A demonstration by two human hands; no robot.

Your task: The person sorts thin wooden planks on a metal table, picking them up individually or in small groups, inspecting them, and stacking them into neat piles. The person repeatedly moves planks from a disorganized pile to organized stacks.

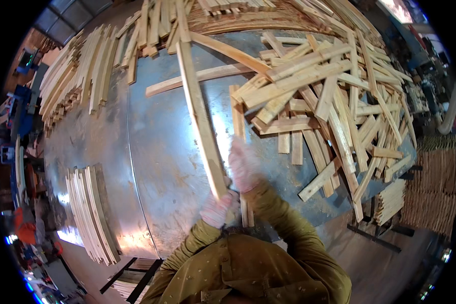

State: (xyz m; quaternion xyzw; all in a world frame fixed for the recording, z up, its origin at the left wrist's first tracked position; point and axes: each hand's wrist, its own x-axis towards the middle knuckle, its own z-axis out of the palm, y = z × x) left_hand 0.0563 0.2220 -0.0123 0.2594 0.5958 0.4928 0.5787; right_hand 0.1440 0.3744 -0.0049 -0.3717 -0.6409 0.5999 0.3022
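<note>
My left hand [215, 210], in a pale glove, is closed round the near end of a long wooden strip [198, 116]. That strip slants away from me to the far left, its far end reaching the stacked wood at the back. Beside it, my gloved right hand [244, 166] is smeared by motion, so its fingers cannot be read. Below and around the right hand runs another wooden strip [238, 114], partly hidden by the hand and sleeve. A third strip [202, 76] lies crosswise under the far part of the held one.
A jumbled heap of wooden strips [334, 96] covers the right of the metal table [162, 167]. Rows of strips [78, 71] lie at the far left, and a smaller bundle [88, 213] at the near left. More stacked wood [433, 187] stands beyond the table's right edge.
</note>
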